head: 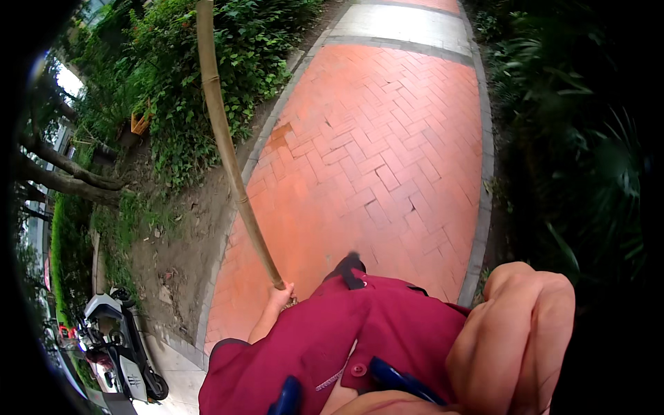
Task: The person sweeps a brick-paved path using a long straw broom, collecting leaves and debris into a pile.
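My left hand (281, 297) is closed around the lower end of a long bamboo pole (223, 135). The pole slants up and to the left, over the path's edge, and its far end leaves the picture at the top. Close to the camera at the lower right is my right hand (511, 332), raised and large, with bent fingers. Its fingertips and whatever it may touch are hidden. Below is a maroon buttoned shirt (410, 316) on my body, with dark blue straps (402, 381) across the chest.
A red herringbone brick path (363, 171) with a grey curb (486, 171) runs ahead to a pale paved band (402, 23). Leafy shrubs (238, 57) and bare soil (176, 233) line the left, dark plants (560, 155) the right. A parked scooter (122, 347) stands at lower left, below tree branches (72, 179).
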A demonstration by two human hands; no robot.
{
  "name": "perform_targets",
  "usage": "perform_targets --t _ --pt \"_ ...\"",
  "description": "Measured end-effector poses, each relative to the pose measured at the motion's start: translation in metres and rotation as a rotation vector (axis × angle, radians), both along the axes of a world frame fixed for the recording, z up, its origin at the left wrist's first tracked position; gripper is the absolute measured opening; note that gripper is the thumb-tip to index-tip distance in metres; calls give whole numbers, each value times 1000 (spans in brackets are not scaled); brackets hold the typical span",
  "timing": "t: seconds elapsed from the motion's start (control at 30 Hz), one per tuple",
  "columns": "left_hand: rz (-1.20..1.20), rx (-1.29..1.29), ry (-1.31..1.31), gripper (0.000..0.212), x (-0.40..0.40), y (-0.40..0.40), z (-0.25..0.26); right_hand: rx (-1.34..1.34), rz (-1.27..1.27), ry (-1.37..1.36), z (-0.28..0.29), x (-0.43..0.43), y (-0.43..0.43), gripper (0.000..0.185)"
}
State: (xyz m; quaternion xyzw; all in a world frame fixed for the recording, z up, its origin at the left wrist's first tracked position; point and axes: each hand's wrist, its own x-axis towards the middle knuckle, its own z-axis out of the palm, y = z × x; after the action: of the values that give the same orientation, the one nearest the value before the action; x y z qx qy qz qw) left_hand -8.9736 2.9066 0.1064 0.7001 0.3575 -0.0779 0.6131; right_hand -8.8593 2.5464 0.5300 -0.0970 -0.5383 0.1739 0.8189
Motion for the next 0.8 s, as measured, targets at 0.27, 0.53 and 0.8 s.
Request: perform_targets --t 0.27,0.53,0.8 --pt "-188 215 128 18 232 29 -13 58 -53 41 -9 202 36 15" --pt "-159 -35 155 15 487 70 -28 -462 -778 693 43 357 43 37" --pt "-328 153 130 17 722 23 -23 -154 -241 -51 7 610 -15 11"
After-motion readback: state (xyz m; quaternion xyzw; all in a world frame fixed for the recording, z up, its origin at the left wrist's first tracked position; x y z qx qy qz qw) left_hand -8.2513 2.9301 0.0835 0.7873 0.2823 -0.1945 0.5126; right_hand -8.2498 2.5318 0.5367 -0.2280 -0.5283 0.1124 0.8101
